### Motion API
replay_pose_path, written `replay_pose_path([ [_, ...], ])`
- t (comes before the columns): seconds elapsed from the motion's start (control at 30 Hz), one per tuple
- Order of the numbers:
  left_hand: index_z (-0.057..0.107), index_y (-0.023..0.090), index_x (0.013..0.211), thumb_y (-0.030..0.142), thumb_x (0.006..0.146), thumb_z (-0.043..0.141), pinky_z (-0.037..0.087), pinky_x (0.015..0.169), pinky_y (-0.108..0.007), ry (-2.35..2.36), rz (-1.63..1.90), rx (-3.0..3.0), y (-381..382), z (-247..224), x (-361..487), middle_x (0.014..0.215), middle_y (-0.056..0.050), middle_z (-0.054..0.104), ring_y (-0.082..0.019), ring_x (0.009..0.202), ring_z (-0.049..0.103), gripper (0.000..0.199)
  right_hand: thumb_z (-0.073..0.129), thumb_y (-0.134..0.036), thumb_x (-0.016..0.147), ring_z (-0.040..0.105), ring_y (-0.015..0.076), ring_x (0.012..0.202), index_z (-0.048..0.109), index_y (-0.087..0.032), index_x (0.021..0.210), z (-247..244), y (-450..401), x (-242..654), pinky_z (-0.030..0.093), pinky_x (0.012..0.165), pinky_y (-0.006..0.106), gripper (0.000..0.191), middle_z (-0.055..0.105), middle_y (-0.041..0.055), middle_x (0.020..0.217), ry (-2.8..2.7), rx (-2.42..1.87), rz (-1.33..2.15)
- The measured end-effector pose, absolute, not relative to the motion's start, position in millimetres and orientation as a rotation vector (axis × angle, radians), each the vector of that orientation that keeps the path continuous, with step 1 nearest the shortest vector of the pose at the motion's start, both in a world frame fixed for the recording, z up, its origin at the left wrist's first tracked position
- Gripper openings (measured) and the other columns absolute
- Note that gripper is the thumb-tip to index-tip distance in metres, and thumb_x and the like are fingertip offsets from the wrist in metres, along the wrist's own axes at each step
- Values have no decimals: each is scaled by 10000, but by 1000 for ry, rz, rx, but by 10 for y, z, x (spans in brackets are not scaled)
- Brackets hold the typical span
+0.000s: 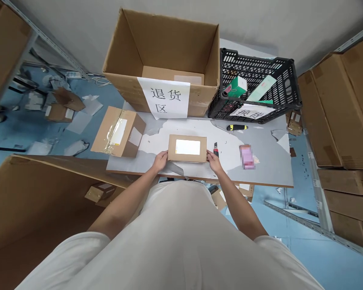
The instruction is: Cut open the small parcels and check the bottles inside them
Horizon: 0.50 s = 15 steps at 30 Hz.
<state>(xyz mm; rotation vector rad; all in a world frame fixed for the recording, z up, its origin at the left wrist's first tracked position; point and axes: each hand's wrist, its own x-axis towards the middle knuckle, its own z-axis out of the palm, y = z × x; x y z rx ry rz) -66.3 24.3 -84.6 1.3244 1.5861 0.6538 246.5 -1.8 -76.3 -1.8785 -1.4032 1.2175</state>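
Observation:
A small brown cardboard box (187, 158) with a white label on top is at the front of the table, held between both hands. My left hand (160, 160) grips its left end, and my right hand (214, 162) grips its right end. Just beyond my right hand lies a red and black box cutter (215, 150). A black and yellow knife (236, 127) rests farther back on the right. To the right is a pink item (247, 157), its details blurred.
A large open carton (166, 40) and a black crate (257, 64) holding green boxes stand along the back of the table (269, 173). A taped box (121, 131) sits at the left. Below it is another big carton (48, 193). Shelves with cartons (341, 112) stand right.

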Motion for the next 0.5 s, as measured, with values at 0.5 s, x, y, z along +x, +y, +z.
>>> replay_pose_path([
  [0.5,659,152,1028,377,746,635,517,869,-383,1512,715,1172,4,-698,-570,1003,-100,702,-226,914,648,362,563,-307,815,656,208,933,549,-202,1311,-611,-224,2379,524,881,391,508,646,99,1199,-1397,-1770,1267],
])
